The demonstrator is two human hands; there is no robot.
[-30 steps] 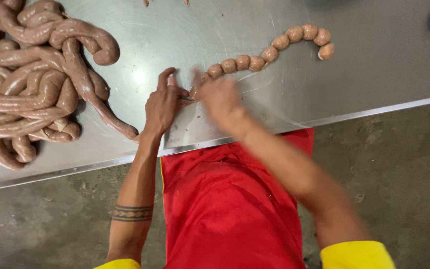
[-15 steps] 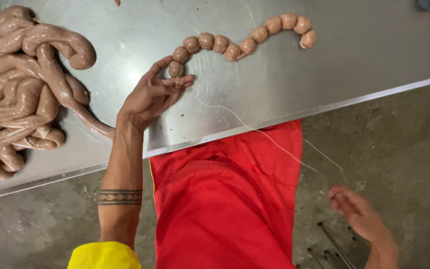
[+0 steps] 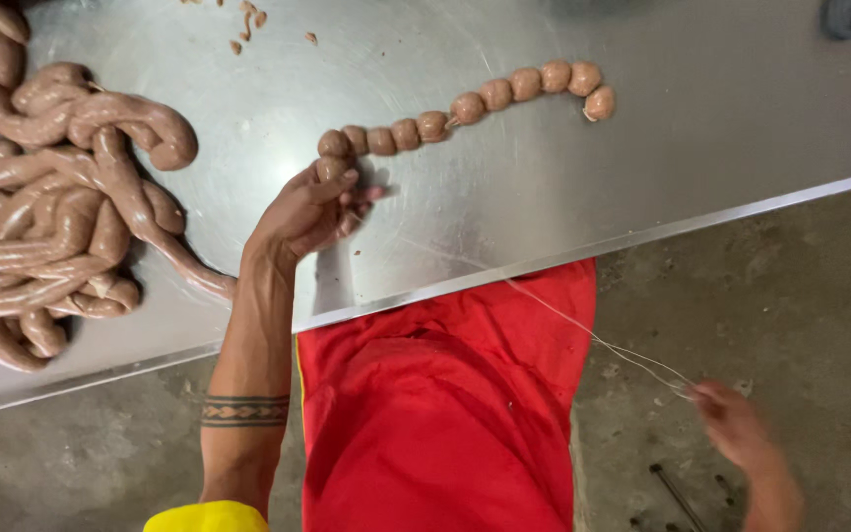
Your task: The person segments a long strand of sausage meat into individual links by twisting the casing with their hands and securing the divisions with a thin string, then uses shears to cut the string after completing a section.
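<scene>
A chain of small round sausage links point(image 3: 465, 106) lies in a curve on the steel table point(image 3: 642, 158). My left hand point(image 3: 307, 212) pinches the near end of that chain, close to where the long uncut sausage casing runs off to the left. A thin white string point(image 3: 593, 340) stretches from the table edge down to my right hand point(image 3: 736, 424), which holds its end pulled taut below the table, out over the floor. The right hand is blurred.
A big pile of coiled, untied sausage point(image 3: 41, 217) fills the table's left side. Small meat scraps point(image 3: 248, 20) lie at the far edge. The table's front edge point(image 3: 701, 222) runs diagonally above my red apron point(image 3: 435, 414). Below is a concrete floor point(image 3: 790, 296).
My right hand left the table, swung down to the right and drew the string taut. My left hand shifted its grip onto the end of the link chain.
</scene>
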